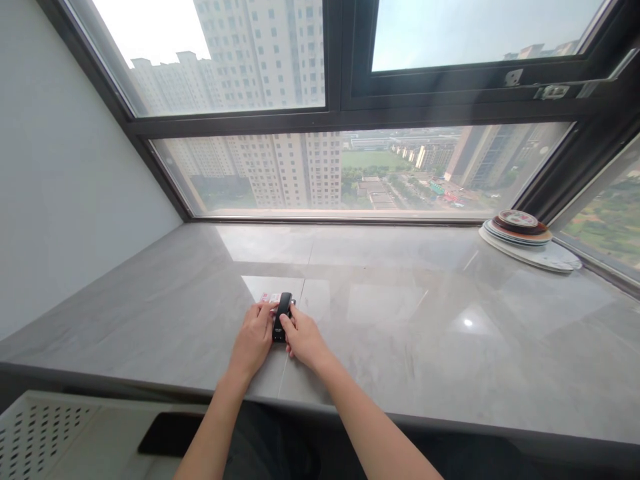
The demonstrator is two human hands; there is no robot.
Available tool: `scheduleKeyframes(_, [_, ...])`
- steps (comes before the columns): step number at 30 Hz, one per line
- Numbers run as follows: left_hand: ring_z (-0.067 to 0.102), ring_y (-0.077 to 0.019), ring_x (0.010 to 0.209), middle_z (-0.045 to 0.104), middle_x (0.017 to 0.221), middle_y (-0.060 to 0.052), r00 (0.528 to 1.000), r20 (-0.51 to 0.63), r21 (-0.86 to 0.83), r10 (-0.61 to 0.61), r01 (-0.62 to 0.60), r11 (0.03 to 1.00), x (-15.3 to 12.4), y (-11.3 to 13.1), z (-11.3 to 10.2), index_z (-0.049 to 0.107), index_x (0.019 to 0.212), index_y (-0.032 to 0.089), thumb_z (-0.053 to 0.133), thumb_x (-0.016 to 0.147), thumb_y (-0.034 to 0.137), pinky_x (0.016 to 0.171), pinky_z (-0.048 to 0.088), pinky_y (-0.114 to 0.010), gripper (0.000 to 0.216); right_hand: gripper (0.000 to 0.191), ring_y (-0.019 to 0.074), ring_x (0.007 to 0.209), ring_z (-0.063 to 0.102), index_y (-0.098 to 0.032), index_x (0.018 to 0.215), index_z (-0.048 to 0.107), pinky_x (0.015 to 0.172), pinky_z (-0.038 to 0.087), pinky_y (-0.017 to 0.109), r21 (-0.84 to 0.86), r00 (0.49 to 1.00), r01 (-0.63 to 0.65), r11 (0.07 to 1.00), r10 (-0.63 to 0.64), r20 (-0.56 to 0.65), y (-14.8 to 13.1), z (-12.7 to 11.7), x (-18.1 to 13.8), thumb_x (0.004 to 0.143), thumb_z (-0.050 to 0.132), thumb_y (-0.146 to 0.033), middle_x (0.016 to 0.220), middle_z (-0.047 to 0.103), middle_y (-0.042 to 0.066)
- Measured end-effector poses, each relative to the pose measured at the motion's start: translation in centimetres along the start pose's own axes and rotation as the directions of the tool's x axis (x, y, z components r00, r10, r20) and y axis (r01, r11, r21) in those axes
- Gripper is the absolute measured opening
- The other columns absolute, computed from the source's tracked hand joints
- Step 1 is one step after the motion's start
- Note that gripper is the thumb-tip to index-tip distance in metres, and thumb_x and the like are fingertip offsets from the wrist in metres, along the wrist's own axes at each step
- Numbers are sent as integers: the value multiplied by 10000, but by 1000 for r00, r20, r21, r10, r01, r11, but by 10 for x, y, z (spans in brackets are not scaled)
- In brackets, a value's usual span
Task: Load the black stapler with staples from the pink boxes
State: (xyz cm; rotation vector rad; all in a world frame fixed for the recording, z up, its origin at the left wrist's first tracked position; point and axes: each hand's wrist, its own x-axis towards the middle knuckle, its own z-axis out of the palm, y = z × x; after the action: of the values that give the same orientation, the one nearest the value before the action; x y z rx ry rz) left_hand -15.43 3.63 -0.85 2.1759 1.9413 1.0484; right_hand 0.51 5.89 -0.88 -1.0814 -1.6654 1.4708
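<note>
Lettering shows as small pale marks on the near end of the black device [281, 320], too tiny for you to read. Reddish print on the pink-and-white slip [271, 297] just beside it is equally illegible. The device is left of the ledge's middle, closer to the front edge than to the window edge. Your right hand [303, 339] holds it, thumb on top and fingers curled around its right side. Your left hand [253, 333] has its fingers close together over the slip, at the device's left side; whether they pinch it, you cannot tell.

Beneath them is a glossy grey, marbled ledge [375, 367] with a thin seam. Round flat pieces [523, 233] are stacked at its far right corner. A dark window frame [335, 120] borders the back edge, with tall buildings [290, 167] outside. Below the front edge at left is a white perforated panel [45, 420].
</note>
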Motion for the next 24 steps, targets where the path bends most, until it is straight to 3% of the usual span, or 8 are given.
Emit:
scheduleKeyframes(2, [450,-265,1435,572,1357,-97,1000,0,6,5,-5,1000,0,1,0,559,1356,267,330,1050,246,1153,426,-473,382,512,148,476,550,-270,1482,453,471,449,256,19,1000,6,1000,-5,-30,-1,2,-1,1046,398,-534,688,580,-31])
scheduleKeyframes(7, [438,-246,1443,547,1409,-84,1000,1,-7,23,-23,1000,-1,-1,-1,565,1370,269,326,1044,214,1190,389,-453,407,664,155,568,578,-197,1619,264,552,488,270,80,978,35,996,-18,-206,0,-5,-18,1049,402,-509,718,594,-28])
scheduleKeyframes(10, [464,-243,1407,556,1406,-73,999,-21,-15,25,-26,1000,-1,-6,-1,582,1359,267,329,1032,191,1197,377,-447,420,648,159,693,613,-208,1603,333,640,530,281,36,955,64,997,-51,-292,8,-33,-49,1023,473,-460,819,600,-10])
scheduleKeyframes(14, [548,-254,1274,612,1333,-70,999,-48,-33,-8,7,999,-1,-12,1,582,1351,251,341,1011,175,1141,420,-466,424,542,175,813,652,-214,1506,485,725,570,307,-42,920,35,998,-48,-390,21,-91,-105,1010,476,-432,966,627,35])
scheduleKeyframes(17, [574,-261,1195,652,1264,-76,996,-81,-20,-32,30,999,-1,-13,1,585,1338,230,333,1024,190,1149,386,-509,404,484,207,954,676,-215,1427,556,830,581,337,-159,882,2,987,-76,-464,30,-131,-142,1001,481,-431,1052,657,66])
scheduleKeyframes(20, [561,-266,1196,648,1267,-79,998,-68,17,-17,18,1000,1,-12,-3,611,1317,240,351,1036,220,1148,372,-516,383,460,244,1147,644,-234,1406,572,974,553,397,-382,858,-48,923,-158,-488,38,-156,-166,1007,446,-425,1219,663,93])
scheduleKeyframes(22, [554,-273,1201,629,1294,-90,995,-97,30,-11,14,999,2,-6,-9,621,1312,239,373,1040,248,1123,397,-503,368,485,265,1358,521,-249,1459,532,1116,466,445,-549,853,-85,831,-224,-471,41,-161,-171,1023,400,-415,1393,607,92])
scheduleKeyframes(24, [551,-283,1206,619,1302,-105,979,-203,28,-10,16,999,0,9,-15,626,1292,220,385,1043,263,1110,409,-504,349,546,288,1534,288,-257,1550,444,1228,323,503,-692,869,-127,710,-257,-422,42,-155,-169,1034,370,-421,1560,488,69])
